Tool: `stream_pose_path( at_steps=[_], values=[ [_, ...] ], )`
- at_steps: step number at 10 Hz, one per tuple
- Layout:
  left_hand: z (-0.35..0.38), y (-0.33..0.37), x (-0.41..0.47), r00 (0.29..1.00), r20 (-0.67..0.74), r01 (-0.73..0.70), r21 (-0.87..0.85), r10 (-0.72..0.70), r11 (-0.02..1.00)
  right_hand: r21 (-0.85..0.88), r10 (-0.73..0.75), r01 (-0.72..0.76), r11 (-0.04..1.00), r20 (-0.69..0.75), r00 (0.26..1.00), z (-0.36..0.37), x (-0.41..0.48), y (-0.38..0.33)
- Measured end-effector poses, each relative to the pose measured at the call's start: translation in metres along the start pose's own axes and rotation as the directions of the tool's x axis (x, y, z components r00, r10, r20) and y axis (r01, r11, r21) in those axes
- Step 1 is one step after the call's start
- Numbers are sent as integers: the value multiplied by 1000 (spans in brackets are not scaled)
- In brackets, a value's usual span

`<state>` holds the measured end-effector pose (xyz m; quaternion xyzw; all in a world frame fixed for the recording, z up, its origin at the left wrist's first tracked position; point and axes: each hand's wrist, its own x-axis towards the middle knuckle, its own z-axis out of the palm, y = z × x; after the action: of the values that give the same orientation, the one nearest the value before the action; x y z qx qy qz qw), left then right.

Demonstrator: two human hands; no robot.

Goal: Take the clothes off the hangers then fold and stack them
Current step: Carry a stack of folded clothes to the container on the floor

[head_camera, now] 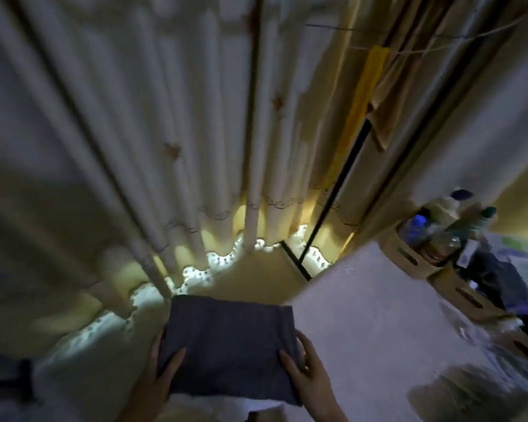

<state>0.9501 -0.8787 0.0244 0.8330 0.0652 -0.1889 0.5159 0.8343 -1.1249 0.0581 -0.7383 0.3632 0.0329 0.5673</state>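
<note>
A folded dark grey-blue garment is held flat between both hands at the bottom middle of the head view, in front of the curtains. My left hand grips its left edge, thumb on top and fingers underneath. My right hand grips its right edge the same way. A yellow cloth and a beige cloth hang from a line at the upper right. No hanger is visible.
Pale curtains fill the far side. A white textured surface lies on the right, with beige bins of bottles and dark clothes beyond it. A dark object sits at the bottom left.
</note>
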Motion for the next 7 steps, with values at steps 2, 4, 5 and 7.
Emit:
stream_pose_path(
  at_steps=[2,4,5,7],
  values=[
    [-78,-23,-138,919,-335,136,-229,-209,964,-85,-257,321,943,425,868,78,-14,-37],
    [-141,-102,-222,663,-663,184,-304,-347,935,-93,-224,402,911,707,671,183,-68,-40],
    [-167,-135,-264,611,-592,183,-540,-525,822,-112,-180,455,883,816,550,235,-107,-39],
    [-230,-192,-318,508,-653,27,-639,-561,769,-142,-110,562,815,914,390,346,-177,-45]
  ],
)
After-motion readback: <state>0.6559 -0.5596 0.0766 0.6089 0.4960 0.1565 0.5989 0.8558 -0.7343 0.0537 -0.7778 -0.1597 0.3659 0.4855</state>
